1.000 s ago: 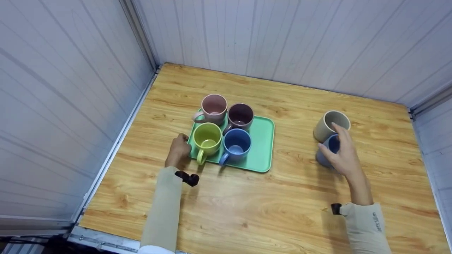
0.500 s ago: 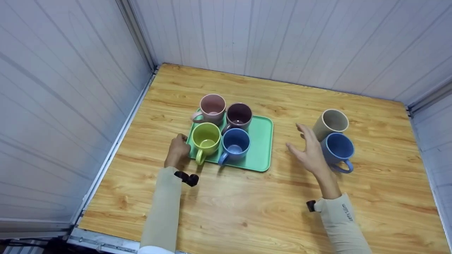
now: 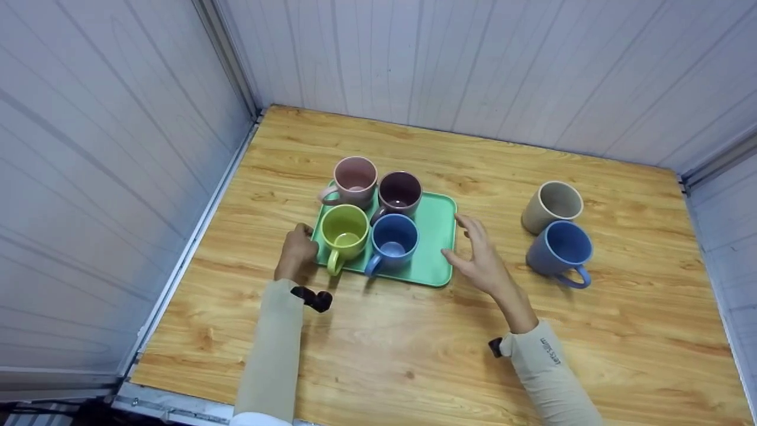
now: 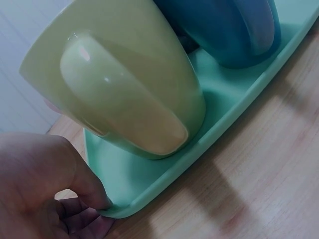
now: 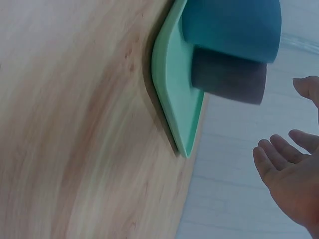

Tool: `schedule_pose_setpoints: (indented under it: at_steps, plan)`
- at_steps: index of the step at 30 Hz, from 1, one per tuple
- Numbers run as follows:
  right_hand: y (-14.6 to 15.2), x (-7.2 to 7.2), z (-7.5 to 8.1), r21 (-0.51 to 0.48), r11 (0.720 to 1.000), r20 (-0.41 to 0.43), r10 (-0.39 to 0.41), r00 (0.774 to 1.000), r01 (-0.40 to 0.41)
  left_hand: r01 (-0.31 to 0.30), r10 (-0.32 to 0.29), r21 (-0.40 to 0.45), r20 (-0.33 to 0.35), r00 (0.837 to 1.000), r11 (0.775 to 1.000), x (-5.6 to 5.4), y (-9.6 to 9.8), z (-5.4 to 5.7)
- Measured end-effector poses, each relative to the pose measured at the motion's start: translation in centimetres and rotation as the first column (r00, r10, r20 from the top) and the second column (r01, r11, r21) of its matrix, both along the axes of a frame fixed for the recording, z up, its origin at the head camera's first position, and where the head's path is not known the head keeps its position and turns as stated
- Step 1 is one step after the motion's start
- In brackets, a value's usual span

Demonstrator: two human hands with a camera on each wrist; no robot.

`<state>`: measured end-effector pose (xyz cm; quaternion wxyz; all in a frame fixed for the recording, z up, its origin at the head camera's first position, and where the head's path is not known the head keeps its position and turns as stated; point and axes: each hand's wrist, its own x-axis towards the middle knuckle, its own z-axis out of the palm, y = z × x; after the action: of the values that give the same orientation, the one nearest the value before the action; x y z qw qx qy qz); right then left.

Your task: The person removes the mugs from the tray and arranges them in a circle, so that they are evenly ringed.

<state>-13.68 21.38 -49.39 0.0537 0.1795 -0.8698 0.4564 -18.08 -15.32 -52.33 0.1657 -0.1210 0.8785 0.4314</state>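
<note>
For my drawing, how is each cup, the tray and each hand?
Rectangular green tray: flat, partly filled.
Handled pink mug: upright, empty.
Handled purple mug: upright, empty.
Handled yellow mug: upright, empty.
Handled blue mug on tray: upright, empty.
Handled blue mug off tray: upright, looks empty.
Round beige cup: upright, looks empty.
Left hand: pinching tray rim.
Right hand: fingers spread, holding nothing.

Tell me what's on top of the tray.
A pink mug, a purple mug, a yellow mug and a blue mug; the tray directly beneath them is covered.
</note>
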Motion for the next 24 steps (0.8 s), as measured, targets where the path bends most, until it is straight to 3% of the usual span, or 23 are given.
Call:
schedule_pose_setpoints:
  at_steps: [8, 18, 24]
  plan:
    - [-2.5, 0.3, -0.5, 0.053, 0.998, 0.093, 0.038, 0.995, -0.043, -0.01, 0.009, 0.027, 0.018, 1.0, 1.0, 0.1, 0.0, 0.2]
    - [-5.2, -0.1, -1.6, 0.068, 0.993, 0.168, 0.081, 0.982, -0.093, 0.015, -0.015, -0.016, 0.008, 1.0, 1.0, 0.0, -0.2, -0.1]
    - [-7.0, 0.0, -1.4, 0.066, 0.998, 0.171, 0.001, 0.985, -0.012, 0.016, -0.016, 0.005, 0.008, 1.0, 1.0, 0.0, -0.2, -0.1]
